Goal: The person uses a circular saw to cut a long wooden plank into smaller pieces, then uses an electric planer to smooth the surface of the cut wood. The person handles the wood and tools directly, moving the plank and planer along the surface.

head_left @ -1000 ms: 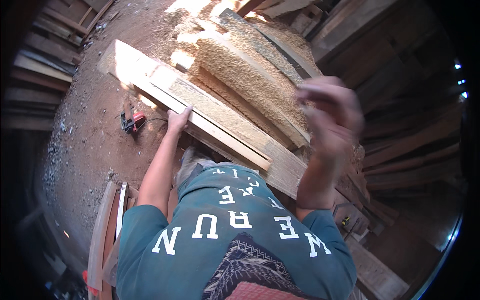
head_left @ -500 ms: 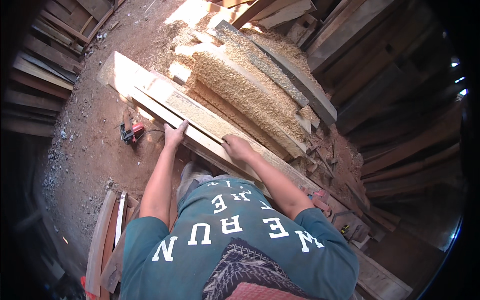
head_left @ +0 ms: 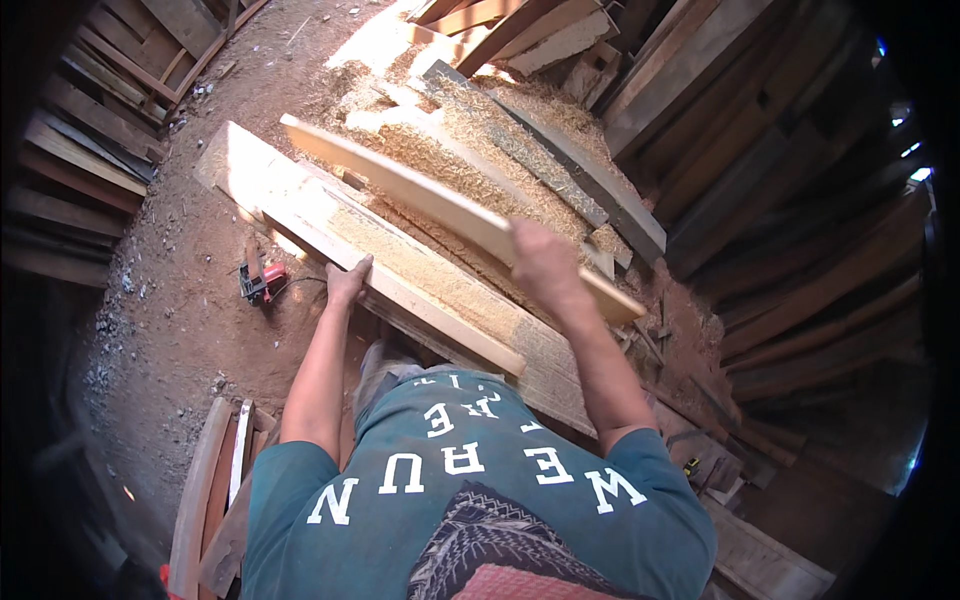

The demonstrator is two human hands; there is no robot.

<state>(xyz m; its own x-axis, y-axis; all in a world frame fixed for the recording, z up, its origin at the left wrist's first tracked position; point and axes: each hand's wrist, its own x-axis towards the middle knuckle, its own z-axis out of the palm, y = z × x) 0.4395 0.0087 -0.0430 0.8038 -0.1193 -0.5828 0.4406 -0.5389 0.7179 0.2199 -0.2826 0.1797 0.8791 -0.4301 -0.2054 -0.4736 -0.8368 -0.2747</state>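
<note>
The right hand (head_left: 543,262) is wrapped around a board (head_left: 415,187), held beyond the far edge of the bench (head_left: 550,365). The left hand (head_left: 347,281) pinches a wooden strip (head_left: 440,322) along the bench's near edge.

The person's right hand (head_left: 545,262) is blurred, its separate fingers hard to make out, and it hides a stretch of the long, pale wooden board (head_left: 420,190) it grips. How far the fingers of the left hand (head_left: 346,284) reach beneath the narrow, pale wooden plank (head_left: 440,315) cannot be told. The yellow-and-black object (head_left: 691,466) at lower right is too small to identify. The lower edge cuts off the green short-sleeved shirt (head_left: 370,545) and the dark patterned cloth (head_left: 490,540).
</note>
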